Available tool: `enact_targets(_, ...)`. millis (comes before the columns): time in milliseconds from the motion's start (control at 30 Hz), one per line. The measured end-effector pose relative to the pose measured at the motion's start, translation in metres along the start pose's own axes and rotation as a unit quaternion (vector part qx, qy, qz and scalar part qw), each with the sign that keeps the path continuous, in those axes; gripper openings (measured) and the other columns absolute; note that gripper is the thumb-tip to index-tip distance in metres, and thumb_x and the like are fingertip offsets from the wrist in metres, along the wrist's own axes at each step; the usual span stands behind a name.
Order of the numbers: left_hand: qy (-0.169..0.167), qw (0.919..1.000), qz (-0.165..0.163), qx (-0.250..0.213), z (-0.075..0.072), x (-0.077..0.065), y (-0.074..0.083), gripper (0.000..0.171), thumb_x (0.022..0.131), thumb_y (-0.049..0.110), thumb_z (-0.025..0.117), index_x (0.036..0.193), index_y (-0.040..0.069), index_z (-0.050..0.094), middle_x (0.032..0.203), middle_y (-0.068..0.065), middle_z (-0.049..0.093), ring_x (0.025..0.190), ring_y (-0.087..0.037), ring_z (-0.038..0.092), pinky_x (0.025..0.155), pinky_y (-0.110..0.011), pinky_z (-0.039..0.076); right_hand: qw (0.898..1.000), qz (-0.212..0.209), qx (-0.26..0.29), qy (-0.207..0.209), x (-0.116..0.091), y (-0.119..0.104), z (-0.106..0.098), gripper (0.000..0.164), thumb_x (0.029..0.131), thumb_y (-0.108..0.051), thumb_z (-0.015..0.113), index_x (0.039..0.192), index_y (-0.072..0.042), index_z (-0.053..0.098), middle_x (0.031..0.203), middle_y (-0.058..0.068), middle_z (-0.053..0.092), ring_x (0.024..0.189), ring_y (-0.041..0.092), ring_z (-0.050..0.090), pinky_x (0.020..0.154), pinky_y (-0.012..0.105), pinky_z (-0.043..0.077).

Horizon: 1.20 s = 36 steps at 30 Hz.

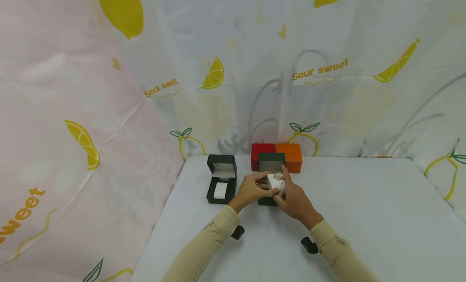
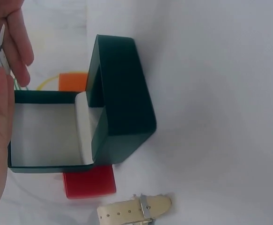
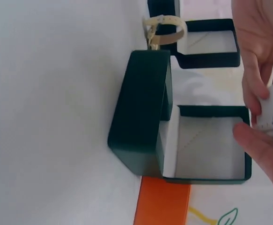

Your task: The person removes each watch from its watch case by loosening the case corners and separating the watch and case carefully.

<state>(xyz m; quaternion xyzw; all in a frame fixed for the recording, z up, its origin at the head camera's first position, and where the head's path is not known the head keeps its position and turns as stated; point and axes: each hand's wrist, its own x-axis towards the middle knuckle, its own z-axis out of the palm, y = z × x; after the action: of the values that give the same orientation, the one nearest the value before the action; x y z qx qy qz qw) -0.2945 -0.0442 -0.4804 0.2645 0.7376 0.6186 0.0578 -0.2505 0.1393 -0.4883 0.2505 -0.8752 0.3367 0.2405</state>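
Note:
Both hands hold a white watch cushion with a wristwatch round it, its strap pale and its case gold-toned. My left hand grips the cushion from the left side. On the other side, my right hand pinches the watch and cushion between thumb and fingers. Beneath and behind them stands an open dark green watch box, its lid raised. Its pale-lined lid shows in the right wrist view, while the inside of its base is mostly hidden.
Left of the hands, another open dark box contains a white cushion. A red box and an orange box stand behind the green one. Between the open boxes lies a watch with a beige strap.

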Motion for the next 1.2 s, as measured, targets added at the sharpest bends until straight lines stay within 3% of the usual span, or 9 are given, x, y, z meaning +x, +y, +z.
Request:
enact_targets(167, 0.025, 0.9988, 0.014, 0.04, 0.001, 0.0, -0.003, 0.054, 0.078, 0.013, 0.082, 0.128, 0.005, 0.063, 0.112, -0.007, 0.064, 0.085, -0.012, 0.067, 0.075, -0.026, 0.058, 1.0, -0.015, -0.023, 0.014, 0.0, -0.003, 0.006, 0.072, 0.08, 0.001, 0.06, 0.145, 0.01, 0.029, 0.08, 0.016, 0.063, 0.056, 0.013, 0.047, 0.048, 0.02, 0.045)
enact_targets(367, 0.033, 0.9968, 0.028, 0.067, -0.002, -0.006, -0.01, 0.051, 0.077, 0.012, 0.083, 0.124, 0.005, 0.066, 0.108, -0.007, 0.065, 0.083, -0.015, 0.064, 0.075, -0.027, 0.058, 1.0, -0.004, -0.007, -0.02, -0.007, -0.002, 0.011, 0.071, 0.084, 0.0, 0.056, 0.148, 0.006, 0.027, 0.077, 0.011, 0.059, 0.056, 0.01, 0.043, 0.047, 0.018, 0.039)
enact_targets(500, 0.024, 0.9981, 0.002, 0.056, -0.003, -0.009, -0.013, 0.053, 0.078, 0.011, 0.082, 0.127, 0.006, 0.064, 0.106, -0.006, 0.063, 0.086, -0.021, 0.064, 0.079, -0.033, 0.058, 0.999, -0.009, 0.014, -0.038, -0.009, 0.004, 0.008, 0.072, 0.085, -0.004, 0.055, 0.151, 0.001, 0.027, 0.105, 0.016, 0.065, 0.071, 0.012, 0.052, 0.061, 0.024, 0.051)
enact_targets(633, 0.02, 0.998, 0.001, 0.06, -0.004, -0.007, -0.012, 0.055, 0.08, 0.011, 0.081, 0.131, 0.007, 0.061, 0.105, -0.009, 0.061, 0.089, -0.028, 0.064, 0.082, -0.04, 0.057, 0.998, -0.012, 0.028, -0.049, -0.005, 0.007, 0.0, 0.07, 0.087, -0.008, 0.055, 0.152, -0.004, 0.03, 0.139, 0.018, 0.052, 0.094, 0.016, 0.058, 0.087, 0.04, 0.054)
enact_targets(700, 0.019, 0.9975, 0.01, 0.068, -0.005, -0.005, -0.01, 0.055, 0.08, 0.011, 0.081, 0.131, 0.007, 0.06, 0.105, -0.011, 0.06, 0.089, -0.03, 0.065, 0.081, -0.042, 0.057, 0.998, -0.01, 0.023, -0.054, -0.002, 0.006, -0.004, 0.068, 0.088, -0.009, 0.054, 0.151, -0.003, 0.031, 0.135, 0.017, 0.056, 0.089, 0.015, 0.059, 0.083, 0.038, 0.056)
enact_targets(800, 0.019, 0.9971, 0.022, 0.07, -0.004, -0.004, -0.009, 0.055, 0.079, 0.009, 0.082, 0.13, 0.006, 0.061, 0.108, -0.013, 0.061, 0.089, -0.03, 0.066, 0.08, -0.044, 0.057, 0.998, -0.012, -0.001, -0.054, -0.001, 0.004, -0.004, 0.066, 0.087, -0.007, 0.054, 0.149, 0.002, 0.032, 0.105, 0.016, 0.065, 0.066, 0.011, 0.052, 0.059, 0.025, 0.052)
enact_targets(933, 0.029, 0.9944, 0.046, 0.09, -0.001, -0.002, -0.007, 0.054, 0.077, 0.008, 0.082, 0.127, 0.004, 0.063, 0.114, -0.013, 0.063, 0.09, -0.021, 0.065, 0.082, -0.038, 0.057, 0.996, -0.067, -0.052, -0.012, -0.001, 0.004, 0.001, 0.063, 0.083, -0.003, 0.056, 0.141, 0.012, 0.036, 0.078, 0.014, 0.058, 0.052, 0.008, 0.043, 0.044, 0.016, 0.041)
enact_targets(1067, 0.039, 0.9903, 0.076, 0.11, 0.0, -0.002, -0.006, 0.054, 0.077, 0.011, 0.083, 0.127, 0.005, 0.063, 0.115, -0.011, 0.064, 0.091, -0.013, 0.062, 0.083, -0.029, 0.056, 0.989, -0.114, -0.075, 0.053, -0.002, 0.005, 0.009, 0.061, 0.08, 0.0, 0.059, 0.135, 0.015, 0.04, 0.077, 0.018, 0.061, 0.051, 0.011, 0.045, 0.042, 0.019, 0.043)
enact_targets(1200, 0.019, 0.9922, 0.084, 0.09, -0.003, -0.005, 0.0, 0.057, 0.077, 0.01, 0.082, 0.13, 0.005, 0.061, 0.117, -0.009, 0.062, 0.096, -0.018, 0.062, 0.087, -0.036, 0.055, 0.998, -0.051, 0.028, 0.035, -0.005, 0.005, 0.009, 0.065, 0.08, 0.001, 0.057, 0.142, 0.005, 0.039, 0.097, 0.018, 0.064, 0.067, 0.015, 0.055, 0.052, 0.023, 0.049)
